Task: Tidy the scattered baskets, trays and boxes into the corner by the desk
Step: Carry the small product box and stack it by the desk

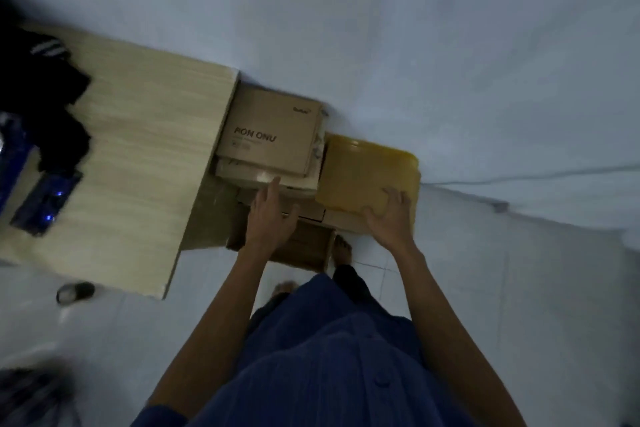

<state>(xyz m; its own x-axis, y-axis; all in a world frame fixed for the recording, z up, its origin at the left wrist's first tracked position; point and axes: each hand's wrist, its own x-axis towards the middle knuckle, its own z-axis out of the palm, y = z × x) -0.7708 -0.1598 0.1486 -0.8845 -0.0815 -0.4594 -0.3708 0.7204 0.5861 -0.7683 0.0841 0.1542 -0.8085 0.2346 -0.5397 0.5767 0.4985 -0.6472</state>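
Beside the worktop [145, 149], against the wall [415, 45], we have cardboard boxes stacked: a printed box [273, 128] lies on top, with the lower boxes [304, 243] reaching out toward our bare feet on the floor [485, 288]. Just right of the printed box a yellow tray [360, 173] lies flat on the stack, close to the wall. Our right grip [389, 218] rests on the tray's near right corner, fingers spread wide and curled round nothing. Our left grip [272, 218] hangs over the lower boxes, fingers straight and holding nothing; its fingertips come up to the near edge of the box under the printed one, though we cannot tell if they touch. On the worktop's far left lies a dark cloth [52, 97], and a slipper [75, 292] lies on the floor near its corner
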